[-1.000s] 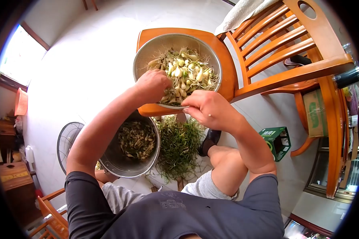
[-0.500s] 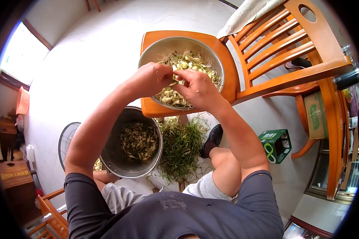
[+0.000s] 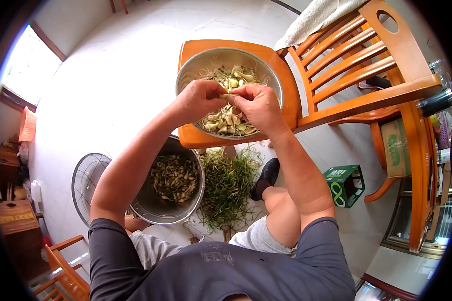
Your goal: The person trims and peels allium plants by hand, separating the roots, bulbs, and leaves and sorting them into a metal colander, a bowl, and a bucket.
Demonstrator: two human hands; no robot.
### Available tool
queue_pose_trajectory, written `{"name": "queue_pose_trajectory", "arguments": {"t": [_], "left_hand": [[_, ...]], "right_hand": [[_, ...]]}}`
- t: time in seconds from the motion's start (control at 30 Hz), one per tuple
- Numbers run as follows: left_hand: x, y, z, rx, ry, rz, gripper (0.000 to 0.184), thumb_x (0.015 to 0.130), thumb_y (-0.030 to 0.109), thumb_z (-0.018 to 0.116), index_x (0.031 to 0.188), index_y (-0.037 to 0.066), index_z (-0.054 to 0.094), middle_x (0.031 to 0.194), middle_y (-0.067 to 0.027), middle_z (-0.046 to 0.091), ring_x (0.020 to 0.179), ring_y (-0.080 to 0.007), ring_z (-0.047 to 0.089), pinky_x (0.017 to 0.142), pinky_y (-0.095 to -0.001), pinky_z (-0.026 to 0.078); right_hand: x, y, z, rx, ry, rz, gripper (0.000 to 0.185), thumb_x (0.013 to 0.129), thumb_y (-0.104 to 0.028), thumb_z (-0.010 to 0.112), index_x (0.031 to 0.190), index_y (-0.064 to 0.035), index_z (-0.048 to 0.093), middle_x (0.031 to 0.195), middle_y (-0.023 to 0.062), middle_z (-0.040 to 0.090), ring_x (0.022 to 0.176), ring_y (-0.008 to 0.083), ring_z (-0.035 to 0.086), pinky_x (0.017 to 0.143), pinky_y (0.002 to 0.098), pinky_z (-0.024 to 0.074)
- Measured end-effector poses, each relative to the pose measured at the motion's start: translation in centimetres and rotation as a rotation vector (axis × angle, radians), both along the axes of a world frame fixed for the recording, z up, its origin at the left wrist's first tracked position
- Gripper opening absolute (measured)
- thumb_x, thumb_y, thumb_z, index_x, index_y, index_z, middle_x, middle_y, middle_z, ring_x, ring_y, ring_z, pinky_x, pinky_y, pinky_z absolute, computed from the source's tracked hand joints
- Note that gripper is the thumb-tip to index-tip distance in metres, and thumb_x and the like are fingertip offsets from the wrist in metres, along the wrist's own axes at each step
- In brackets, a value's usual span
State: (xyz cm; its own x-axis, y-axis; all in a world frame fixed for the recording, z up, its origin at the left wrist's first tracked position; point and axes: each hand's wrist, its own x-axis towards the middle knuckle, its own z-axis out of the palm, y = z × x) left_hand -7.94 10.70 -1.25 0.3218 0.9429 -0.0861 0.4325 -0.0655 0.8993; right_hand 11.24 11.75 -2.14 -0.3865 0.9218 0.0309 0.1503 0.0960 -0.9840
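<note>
Head cam: both hands are close together over the metal bowl (image 3: 187, 72), the left hand (image 3: 200, 102) and right hand (image 3: 258, 106) pinching what looks like a small pale bulb (image 3: 229, 96) between their fingertips. A pile of loose bulbs (image 3: 227, 122) sits inside the bowl, roots and all. Under the bowl there's an orange wooden chair (image 3: 291, 95). Down on the bowl's near side, lower than it, is a messy heap of greens (image 3: 226, 188), with a steel pot (image 3: 158, 214) left of that.
</note>
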Motion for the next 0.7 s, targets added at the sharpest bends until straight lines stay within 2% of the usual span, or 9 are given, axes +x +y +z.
{"name": "queue_pose_trajectory", "arguments": {"t": [0.23, 0.3, 0.37, 0.43, 0.53, 0.57, 0.6, 0.63, 0.7], "left_hand": [[0.6, 0.0, 1.4, 0.147, 0.239, -0.067, 0.02, 0.085, 0.018, 0.065, 0.097, 0.002, 0.066, 0.076, -0.0049, 0.062, 0.071, -0.0117, 0.057, 0.065, -0.0299, 0.046], [0.6, 0.0, 1.0, 0.242, 0.217, -0.116, 0.017, 0.082, 0.017, 0.064, 0.09, 0.002, 0.067, 0.07, -0.01, 0.061, 0.066, -0.0185, 0.059, 0.062, -0.0336, 0.047], [0.4, 0.3, 0.5, 0.326, 0.264, -0.208, 0.014, 0.08, 0.016, 0.063, 0.084, 0.003, 0.068, 0.069, -0.0133, 0.063, 0.065, -0.0254, 0.061, 0.062, -0.0381, 0.048], [0.8, 0.1, 1.1, 0.385, 0.381, -0.285, 0.015, 0.083, 0.015, 0.062, 0.089, 0.002, 0.067, 0.073, -0.0121, 0.062, 0.068, -0.0235, 0.06, 0.064, -0.0372, 0.048], [1.8, -0.3, 2.8, 0.341, 0.444, -0.189, 0.015, 0.085, 0.014, 0.061, 0.089, 0.001, 0.067, 0.074, -0.0104, 0.062, 0.069, -0.0205, 0.06, 0.063, -0.036, 0.048], [2.1, -0.4, 3.4, 0.305, 0.445, -0.124, 0.015, 0.086, 0.015, 0.06, 0.088, 0.001, 0.067, 0.073, -0.0098, 0.062, 0.068, -0.0194, 0.06, 0.062, -0.0356, 0.048], [2.2, -0.7, 3.6, 0.327, 0.207, -0.004, 0.018, 0.083, 0.014, 0.06, 0.075, -0.001, 0.063, 0.061, -0.0111, 0.059, 0.053, -0.0183, 0.055, 0.053, -0.0354, 0.046], [2.3, -0.6, 4.1, 0.325, 0.213, 0.047, 0.019, 0.084, 0.015, 0.059, 0.075, -0.001, 0.062, 0.06, -0.0093, 0.058, 0.054, -0.0156, 0.054, 0.052, -0.0342, 0.046], [1.8, -0.1, 5.4, 0.231, 0.202, 0.158, 0.02, 0.087, 0.017, 0.059, 0.076, 0.0, 0.062, 0.061, -0.0051, 0.057, 0.056, -0.0105, 0.052, 0.051, -0.0305, 0.044]], "right_hand": [[0.7, -0.2, -0.8, 0.476, -0.256, -0.016, 0.012, 0.084, -0.012, 0.064, 0.087, -0.0015, 0.068, 0.075, 0.0164, 0.065, 0.065, 0.0284, 0.062, 0.062, 0.0362, 0.048], [1.1, -0.3, -0.3, 0.539, -0.382, 0.064, 0.012, 0.082, -0.013, 0.062, 0.079, -0.0025, 0.065, 0.076, 0.0178, 0.063, 0.073, 0.0346, 0.062, 0.067, 0.0416, 0.0485], [1.6, -0.3, 0.4, 0.613, -0.494, 0.208, 0.011, 0.081, -0.013, 0.062, 0.078, -0.0027, 0.065, 0.075, 0.0178, 0.063, 0.074, 0.0347, 0.063, 0.068, 0.0427, 0.049], [2.0, 0.0, 0.9, 0.67, -0.635, 0.314, 0.01, 0.079, -0.012, 0.061, 0.077, -0.0029, 0.065, 0.076, 0.0181, 0.063, 0.076, 0.0353, 0.063, 0.071, 0.0447, 0.0495], [2.6, 0.2, 2.4, 0.771, -0.679, 0.255, 0.01, 0.08, -0.011, 0.062, 0.08, -0.0029, 0.067, 0.075, 0.018, 0.064, 0.072, 0.0334, 0.063, 0.068, 0.0404, 0.0502], [2.8, 0.0, 3.1, 0.593, -0.514, 0.185, 0.01, 0.081, -0.01, 0.063, 0.084, -0.0018, 0.067, 0.074, 0.014, 0.065, 0.069, 0.0265, 0.062, 0.065, 0.0363, 0.0493], [2.9, -0.2, 3.7, 0.416, -0.35, 0.117, 0.01, 0.083, -0.009, 0.064, 0.087, -0.0008, 0.067, 0.073, 0.01, 0.065, 0.065, 0.0196, 0.061, 0.061, 0.0322, 0.0484], [3.1, -0.3, 4.0, 0.238, -0.186, 0.049, 0.011, 0.084, -0.008, 0.065, 0.09, 0.0002, 0.068, 0.071, 0.0061, 0.066, 0.061, 0.0128, 0.06, 0.057, 0.028, 0.0475], [4.1, -0.1, 3.9, 0.318, -0.272, -0.024, 0.011, 0.086, -0.008, 0.064, 0.091, 0.001, 0.069, 0.072, 0.0027, 0.066, 0.063, 0.0074, 0.056, 0.056, 0.0241, 0.0457]]}}
